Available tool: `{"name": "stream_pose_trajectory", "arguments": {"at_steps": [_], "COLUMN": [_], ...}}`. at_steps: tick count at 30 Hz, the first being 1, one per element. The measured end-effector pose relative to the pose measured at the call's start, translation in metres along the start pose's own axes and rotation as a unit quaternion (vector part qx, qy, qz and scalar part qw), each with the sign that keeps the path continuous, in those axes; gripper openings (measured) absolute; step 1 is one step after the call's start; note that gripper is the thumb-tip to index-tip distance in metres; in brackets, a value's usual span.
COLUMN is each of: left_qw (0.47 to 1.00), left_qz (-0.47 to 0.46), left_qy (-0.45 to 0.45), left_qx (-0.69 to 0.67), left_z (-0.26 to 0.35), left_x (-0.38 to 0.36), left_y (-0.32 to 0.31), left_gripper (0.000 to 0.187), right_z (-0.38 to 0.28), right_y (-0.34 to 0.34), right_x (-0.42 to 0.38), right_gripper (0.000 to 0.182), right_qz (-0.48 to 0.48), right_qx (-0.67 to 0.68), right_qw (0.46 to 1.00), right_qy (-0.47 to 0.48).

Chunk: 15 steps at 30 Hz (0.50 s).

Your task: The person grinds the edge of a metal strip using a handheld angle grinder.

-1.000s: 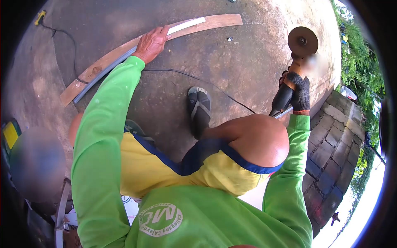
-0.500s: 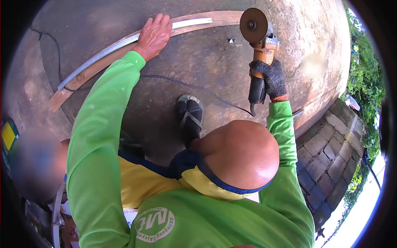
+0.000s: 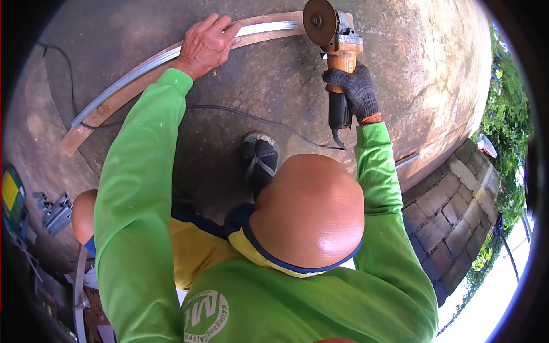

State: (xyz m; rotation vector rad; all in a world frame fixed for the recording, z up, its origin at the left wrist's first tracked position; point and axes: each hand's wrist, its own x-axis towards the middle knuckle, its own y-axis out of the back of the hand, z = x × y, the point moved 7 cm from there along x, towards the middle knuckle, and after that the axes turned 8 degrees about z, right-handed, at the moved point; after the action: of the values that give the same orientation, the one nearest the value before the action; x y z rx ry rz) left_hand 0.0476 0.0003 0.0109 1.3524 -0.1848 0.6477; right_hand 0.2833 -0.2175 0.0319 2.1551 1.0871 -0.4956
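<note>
My bare left hand (image 3: 205,47) grips a long, thin metal channel (image 3: 134,77) along its upper stretch, fingers curled over it. The channel lies lengthwise on a wooden board (image 3: 108,108) on the floor, both looking bowed through the lens. In a dark knitted glove, my right hand (image 3: 359,91) is wrapped round the body of an orange and black angle grinder (image 3: 344,57). The grinder points away from me, its brown cutting disc (image 3: 319,23) overlapping the board's far end in this view, just right of the channel's end.
A black cord (image 3: 257,118) runs from the grinder across the concrete floor (image 3: 274,74). My sandalled foot (image 3: 262,154) is between my arms. Stacked blocks (image 3: 452,223) stand at right, with a metal piece (image 3: 407,160) nearby. More metal pieces (image 3: 57,214) lie at left.
My right hand has brought the grinder left and slightly farther away, toward the board's end. My left hand sits slightly further left, still on the channel.
</note>
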Motion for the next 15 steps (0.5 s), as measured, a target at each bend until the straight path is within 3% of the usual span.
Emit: {"name": "stream_pose_trajectory", "arguments": {"at_steps": [15], "left_qw": [0.998], "left_qz": [0.018], "left_qy": [0.052], "left_qx": [0.012], "left_z": [0.001], "left_x": [0.003], "left_y": [0.001], "left_gripper": [0.034], "right_z": [0.008], "right_y": [-0.008], "right_x": [0.022], "right_gripper": [0.047], "right_qz": [0.013], "right_qx": [-0.005], "right_qw": [1.0], "right_qy": [0.011]}}
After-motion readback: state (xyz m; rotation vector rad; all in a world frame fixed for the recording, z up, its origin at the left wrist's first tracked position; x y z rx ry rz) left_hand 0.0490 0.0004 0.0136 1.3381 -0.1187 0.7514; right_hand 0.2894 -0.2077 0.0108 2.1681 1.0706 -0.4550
